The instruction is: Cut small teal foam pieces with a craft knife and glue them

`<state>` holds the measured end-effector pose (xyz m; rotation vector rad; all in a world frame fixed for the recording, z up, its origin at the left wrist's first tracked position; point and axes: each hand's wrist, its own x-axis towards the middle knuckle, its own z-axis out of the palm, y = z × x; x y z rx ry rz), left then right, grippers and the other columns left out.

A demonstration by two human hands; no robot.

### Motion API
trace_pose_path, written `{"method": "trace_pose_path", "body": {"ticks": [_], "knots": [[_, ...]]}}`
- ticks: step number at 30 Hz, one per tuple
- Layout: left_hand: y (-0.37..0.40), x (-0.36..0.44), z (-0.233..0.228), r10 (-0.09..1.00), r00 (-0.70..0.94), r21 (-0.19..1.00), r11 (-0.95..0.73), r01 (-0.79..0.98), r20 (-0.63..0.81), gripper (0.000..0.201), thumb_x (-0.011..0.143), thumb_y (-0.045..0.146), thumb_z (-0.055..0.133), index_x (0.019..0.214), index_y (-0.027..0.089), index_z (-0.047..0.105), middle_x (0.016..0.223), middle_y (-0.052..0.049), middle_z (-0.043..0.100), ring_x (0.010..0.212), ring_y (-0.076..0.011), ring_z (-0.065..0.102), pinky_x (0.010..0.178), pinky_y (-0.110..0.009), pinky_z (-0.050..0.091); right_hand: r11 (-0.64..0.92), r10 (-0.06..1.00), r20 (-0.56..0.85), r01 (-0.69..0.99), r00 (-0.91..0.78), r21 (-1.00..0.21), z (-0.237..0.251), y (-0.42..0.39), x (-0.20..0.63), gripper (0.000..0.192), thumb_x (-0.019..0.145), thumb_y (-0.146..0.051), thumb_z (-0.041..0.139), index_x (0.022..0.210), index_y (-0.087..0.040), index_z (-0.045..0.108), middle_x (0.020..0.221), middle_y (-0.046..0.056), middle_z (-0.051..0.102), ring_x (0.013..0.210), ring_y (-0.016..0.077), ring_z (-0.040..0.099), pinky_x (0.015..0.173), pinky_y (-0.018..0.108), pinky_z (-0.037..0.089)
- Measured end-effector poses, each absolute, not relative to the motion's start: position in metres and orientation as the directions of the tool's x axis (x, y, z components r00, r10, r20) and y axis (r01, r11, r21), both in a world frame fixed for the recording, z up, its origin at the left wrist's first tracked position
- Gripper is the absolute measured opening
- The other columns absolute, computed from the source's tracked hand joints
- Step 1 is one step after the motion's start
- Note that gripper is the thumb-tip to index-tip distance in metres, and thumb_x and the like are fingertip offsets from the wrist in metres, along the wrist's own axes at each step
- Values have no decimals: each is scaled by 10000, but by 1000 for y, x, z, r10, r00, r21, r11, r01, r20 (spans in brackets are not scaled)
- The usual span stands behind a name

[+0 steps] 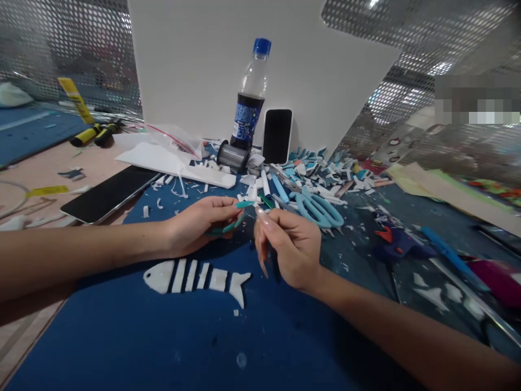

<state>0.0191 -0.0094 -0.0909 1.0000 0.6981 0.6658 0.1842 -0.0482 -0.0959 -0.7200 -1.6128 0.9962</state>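
Observation:
My left hand (pixel 203 222) is curled with its fingers closed. Teal pointed tips that look like long nails show at its fingertips. Opposite it, my right hand (pixel 291 244) pinches thumb against finger, and the fingertips of both hands nearly meet. A tiny pale bit may be between them, too small to name. Below my hands, a flat white fish shape lies on the blue mat (pixel 163 347). It consists of a head (pixel 161 277) with a dark eye, several separate body strips (pixel 191 276) and a forked tail (pixel 238 287), with gaps between the pieces.
Behind my hands are light-blue scissors (pixel 315 209), a heap of white and blue scraps (pixel 313 168), a wire spool (pixel 233 156), a cola bottle (pixel 248 103) and an upright phone (pixel 277 136). Another phone (pixel 108 195) lies left. A dark glue gun (pixel 401 244) sits right.

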Motion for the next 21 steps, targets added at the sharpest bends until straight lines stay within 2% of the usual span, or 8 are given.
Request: {"method": "trace_pose_path", "body": {"ticks": [14, 21], "knots": [[-5, 18, -91, 749, 625, 824, 486, -290, -221, 156, 780, 188, 609, 647, 112, 579, 619, 12, 502, 565, -57, 444, 605, -161, 400, 476, 841, 450, 17, -300, -879, -93, -50, 186, 354, 947, -255, 421, 607, -165, 453, 480, -36, 520, 337, 32, 501, 344, 140, 361], [-3, 17, -92, 747, 629, 837, 474, -274, -217, 164, 750, 207, 634, 630, 111, 577, 611, 8, 505, 555, -63, 447, 578, -165, 388, 483, 839, 450, 38, -306, -875, -92, -50, 187, 341, 949, -271, 413, 627, -169, 463, 480, -38, 521, 339, 37, 499, 347, 149, 363]]}}
